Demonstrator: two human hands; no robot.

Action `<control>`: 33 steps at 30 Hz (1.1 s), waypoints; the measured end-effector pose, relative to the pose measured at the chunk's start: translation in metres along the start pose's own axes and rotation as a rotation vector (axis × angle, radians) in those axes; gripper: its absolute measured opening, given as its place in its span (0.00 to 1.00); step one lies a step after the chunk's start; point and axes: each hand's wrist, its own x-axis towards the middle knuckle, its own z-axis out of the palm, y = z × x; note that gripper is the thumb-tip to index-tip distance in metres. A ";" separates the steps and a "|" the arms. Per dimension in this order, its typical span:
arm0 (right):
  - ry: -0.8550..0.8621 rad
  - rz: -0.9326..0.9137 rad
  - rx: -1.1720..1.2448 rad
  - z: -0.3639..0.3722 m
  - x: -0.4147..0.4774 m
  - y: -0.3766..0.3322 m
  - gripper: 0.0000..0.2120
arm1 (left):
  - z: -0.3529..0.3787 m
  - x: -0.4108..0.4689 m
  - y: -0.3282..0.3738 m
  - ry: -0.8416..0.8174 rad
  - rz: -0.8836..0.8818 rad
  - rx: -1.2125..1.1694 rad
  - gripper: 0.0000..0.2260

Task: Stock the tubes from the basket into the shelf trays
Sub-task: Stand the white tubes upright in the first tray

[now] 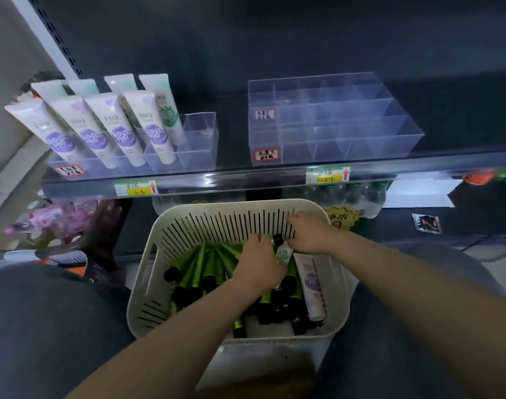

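A white slotted basket (148, 272) stands between my knees, below the shelf. It holds several green tubes with black caps (200, 263) and a white tube with purple print (312, 283) along its right side. My left hand (260, 263) lies on the green tubes with its fingers bent down among them; whether it grips one is hidden. My right hand (309, 231) is at the basket's far wall and pinches a white tube with green print and a black cap (283, 250). On the shelf, the left clear tray (198, 139) holds several white tubes (122, 131). The right clear tray (332, 125) holds nothing.
Price labels (136, 188) sit on the shelf's front rail. Bottled water packs (355, 197) stand under the shelf behind the basket. Pink packaged goods (53, 217) lie at the lower left. My knees flank the basket on both sides.
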 end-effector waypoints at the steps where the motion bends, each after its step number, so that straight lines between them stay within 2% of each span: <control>1: -0.029 0.019 0.016 0.004 0.004 0.001 0.19 | 0.006 0.002 0.001 -0.016 0.015 0.000 0.21; 4: -0.107 0.059 0.051 0.011 0.016 0.005 0.16 | 0.020 0.007 0.005 -0.073 0.035 -0.047 0.15; 8: -0.172 0.139 0.090 0.016 0.033 0.009 0.12 | 0.033 0.014 0.016 -0.119 0.033 -0.144 0.12; 12: -0.218 0.185 0.141 0.020 0.050 0.012 0.11 | 0.046 0.026 0.027 -0.216 -0.070 -0.244 0.04; 16: -0.288 0.218 0.171 0.026 0.064 0.016 0.08 | 0.061 0.038 0.033 -0.272 -0.193 -0.317 0.10; 19: -0.314 0.236 0.231 0.032 0.072 0.020 0.11 | 0.071 0.045 0.037 -0.293 -0.221 -0.327 0.08; 22: -0.360 0.248 0.254 0.038 0.075 0.020 0.15 | 0.081 0.051 0.040 -0.265 -0.224 -0.357 0.10; 27: -0.386 0.292 0.372 0.046 0.085 0.022 0.15 | 0.099 0.062 0.040 -0.196 -0.246 -0.344 0.19; 33: -0.390 0.337 0.499 0.050 0.092 0.023 0.13 | 0.120 0.073 0.035 -0.228 -0.272 -0.137 0.28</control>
